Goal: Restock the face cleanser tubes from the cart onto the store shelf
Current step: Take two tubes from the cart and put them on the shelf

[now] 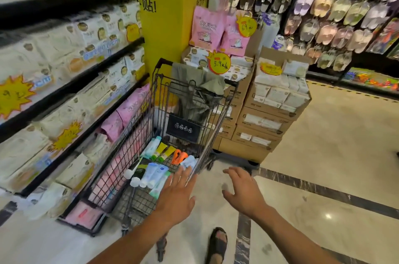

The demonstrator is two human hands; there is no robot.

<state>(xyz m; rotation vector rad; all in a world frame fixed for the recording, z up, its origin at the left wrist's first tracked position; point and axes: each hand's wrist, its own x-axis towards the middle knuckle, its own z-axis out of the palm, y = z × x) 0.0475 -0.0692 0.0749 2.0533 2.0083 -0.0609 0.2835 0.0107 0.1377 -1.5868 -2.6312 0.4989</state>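
Left hand (176, 192) open, fingers straight, at the near right corner of the cart (138, 147); contact with the rim possibly made, view blurred. Right hand (243, 190) open, fingers spread, holding nothing, right of the cart. Tubes (155, 172) lie on the cart floor. Shelf (71, 89) stands left of the cart, cartons (263, 121) beyond it.

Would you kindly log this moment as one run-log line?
left hand: open, over black wire cart | right hand: open, empty | coloured plastic cleanser tubes: lying in cart, none held
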